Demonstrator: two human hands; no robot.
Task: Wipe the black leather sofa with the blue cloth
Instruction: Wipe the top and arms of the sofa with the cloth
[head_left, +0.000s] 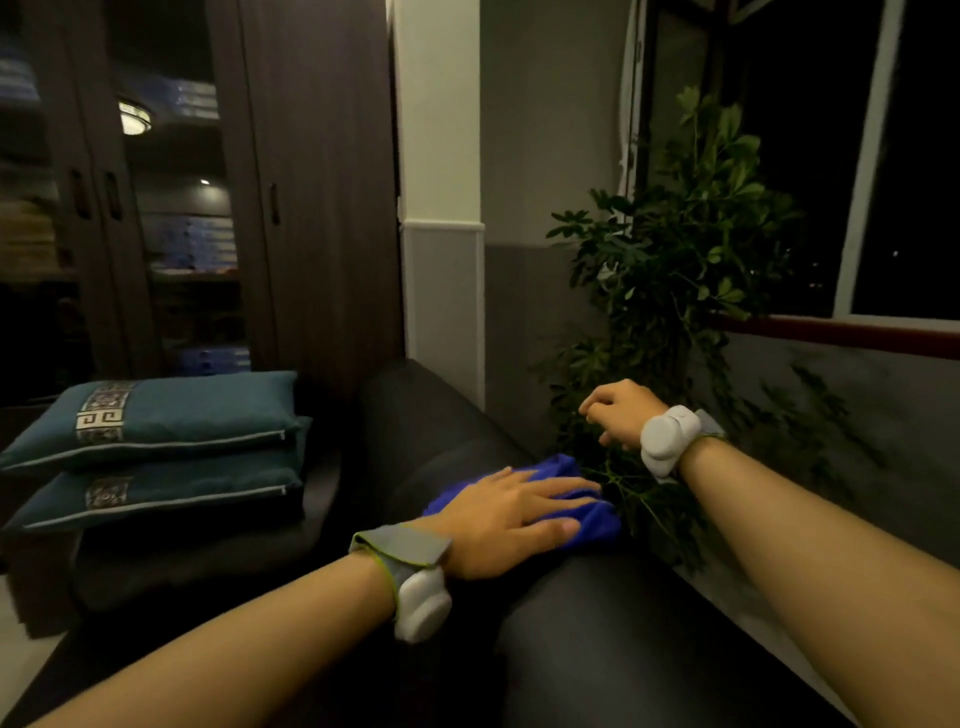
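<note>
The black leather sofa (597, 623) runs from the bottom of the head view up to its rounded far end near the wall. On top of its backrest lies the blue cloth (550, 467), bunched up. My left hand (511, 519) lies flat on the cloth with fingers straight, pressing it onto the leather. My right hand (618, 410) is raised to the right of the cloth, among the plant's branches, with its fingers curled around thin green stems and holding them away from the sofa. Both wrists wear grey straps with white sensor units.
A leafy potted plant (685, 249) stands right behind the sofa and hangs over its back. Two teal cushions (171, 447) are stacked on the seat at left. A dark glass-door cabinet (208, 208) stands behind, and a window (909, 156) at right.
</note>
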